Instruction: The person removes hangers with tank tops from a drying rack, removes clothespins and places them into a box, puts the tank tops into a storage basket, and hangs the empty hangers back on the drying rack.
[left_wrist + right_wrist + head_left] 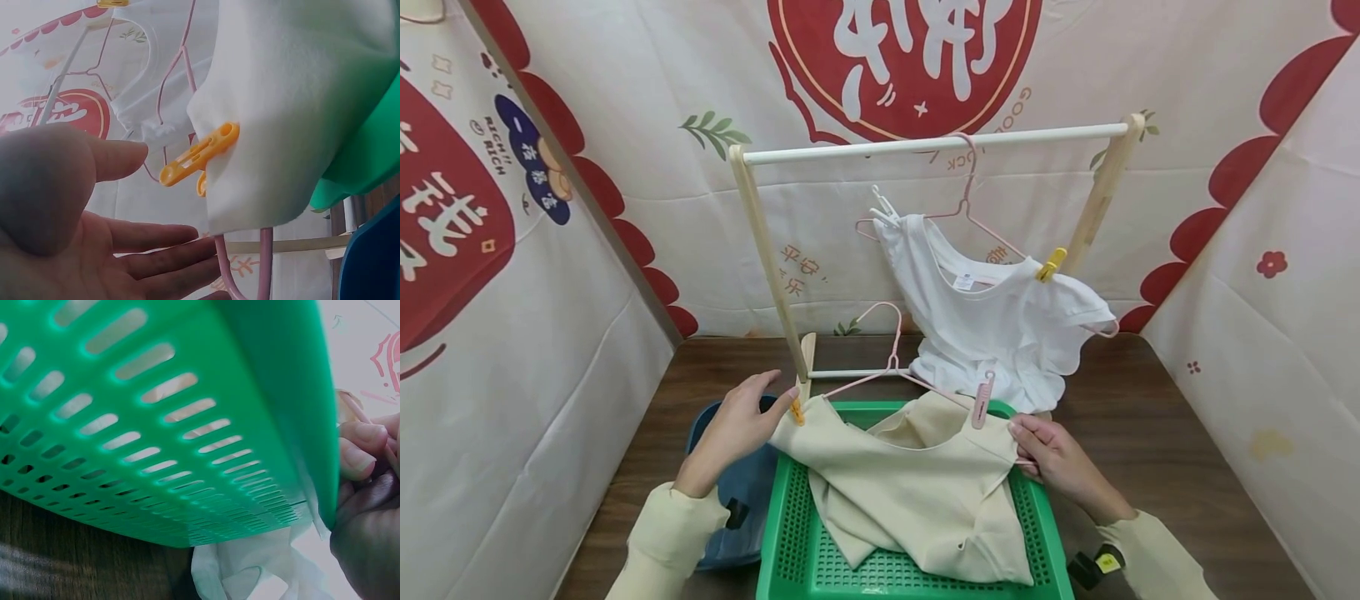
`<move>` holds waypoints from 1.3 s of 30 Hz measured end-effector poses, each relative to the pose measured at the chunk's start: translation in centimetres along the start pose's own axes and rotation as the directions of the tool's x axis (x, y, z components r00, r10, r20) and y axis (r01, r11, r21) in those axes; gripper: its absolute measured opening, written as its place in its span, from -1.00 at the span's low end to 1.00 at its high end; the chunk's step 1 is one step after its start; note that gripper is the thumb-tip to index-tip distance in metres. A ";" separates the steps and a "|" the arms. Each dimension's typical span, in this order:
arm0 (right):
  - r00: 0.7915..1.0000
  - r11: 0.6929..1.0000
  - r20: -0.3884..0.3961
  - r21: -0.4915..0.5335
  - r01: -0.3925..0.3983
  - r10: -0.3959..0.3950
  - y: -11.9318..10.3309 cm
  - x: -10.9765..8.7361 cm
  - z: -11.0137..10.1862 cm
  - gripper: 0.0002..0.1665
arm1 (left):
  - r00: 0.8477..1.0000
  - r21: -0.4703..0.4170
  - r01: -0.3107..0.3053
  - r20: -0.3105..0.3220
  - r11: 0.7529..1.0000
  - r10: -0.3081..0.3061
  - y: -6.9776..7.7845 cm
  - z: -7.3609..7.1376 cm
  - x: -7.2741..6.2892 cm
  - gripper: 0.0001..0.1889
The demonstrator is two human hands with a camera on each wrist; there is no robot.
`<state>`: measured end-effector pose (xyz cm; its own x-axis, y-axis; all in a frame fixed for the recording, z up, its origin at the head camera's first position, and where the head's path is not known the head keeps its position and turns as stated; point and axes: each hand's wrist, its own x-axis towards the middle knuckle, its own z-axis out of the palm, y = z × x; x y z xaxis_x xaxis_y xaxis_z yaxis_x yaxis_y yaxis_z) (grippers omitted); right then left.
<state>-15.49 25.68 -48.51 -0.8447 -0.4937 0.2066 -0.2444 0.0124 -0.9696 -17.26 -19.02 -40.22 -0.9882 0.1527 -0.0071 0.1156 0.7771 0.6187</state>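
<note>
A cream shirt hangs on a pink clothes hanger over a green basket. An orange clothespin clips its left shoulder, and a pink clothespin the right one. Beside the orange clothespin is my left hand, thumb and fingers spread; in the left wrist view the thumb stands apart from the clip and the fingertips reach the hanger's end. My right hand grips the hanger's other end at the shirt's right shoulder. The basket's wall partly hides this hand in the right wrist view.
Behind stands a rack with a white rail and wooden posts. A white shirt hangs there on another pink hanger, held by a white and a yellow clothespin. A blue bin stands left of the basket on the wooden table.
</note>
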 end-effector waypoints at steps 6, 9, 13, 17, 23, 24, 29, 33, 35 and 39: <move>1.000 1.000 0.005 0.011 0.028 -0.028 0.1 0.0 0.0 -0.75 | 0.999 0.011 0.007 0.045 1.000 -0.007 0.1 -0.1 0.1 -0.29; 0.999 0.999 0.007 0.015 0.035 -0.035 0.1 0.0 0.0 -0.75 | 0.998 0.002 0.003 0.068 1.000 -0.003 0.0 0.0 0.1 -0.34; 0.999 0.999 0.006 0.008 0.038 -0.038 0.0 0.0 0.0 -0.75 | 0.996 -0.003 0.010 0.091 1.000 -0.010 0.0 0.1 0.3 -0.41; 1.000 1.000 0.001 0.002 0.029 -0.029 0.0 0.0 0.0 -0.75 | 0.995 -0.010 0.010 0.096 1.000 -0.009 0.0 0.3 0.3 -0.45; 1.000 1.000 0.000 0.008 0.026 -0.026 0.0 -0.1 -0.1 -0.74 | 0.998 -0.053 -0.025 0.051 0.998 0.027 0.0 0.4 0.4 -0.56; 1.000 1.000 -0.001 0.009 0.027 -0.027 0.1 -0.1 -0.1 -0.74 | 0.999 -0.057 -0.028 0.044 0.998 0.031 0.0 0.4 0.4 -0.58; 0.999 0.999 -0.002 0.007 0.039 -0.039 0.1 -0.1 0.0 -0.75 | 0.999 -0.085 -0.030 0.018 0.996 0.031 0.0 0.3 0.3 -0.66; 0.999 0.999 -0.001 0.010 0.042 -0.042 0.1 0.0 0.0 -0.74 | 1.000 -0.103 -0.026 -0.001 0.994 0.026 0.0 0.4 0.2 -0.71; 0.999 0.999 -0.001 0.011 0.040 -0.040 0.2 0.0 0.0 -0.74 | 0.999 -0.108 -0.032 -0.009 0.994 0.031 0.0 0.5 0.1 -0.72; 0.999 0.999 0.000 0.009 0.035 -0.035 0.1 0.0 0.1 -0.75 | 0.999 -0.121 -0.050 -0.021 0.991 0.047 -0.1 0.5 0.1 -0.69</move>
<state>-15.50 25.63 -48.65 -0.8358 -0.4937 0.2402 -0.2695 -0.0123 -0.9629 -17.27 -18.76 -40.71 -0.9836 0.1764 0.0387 0.1515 0.6893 0.7085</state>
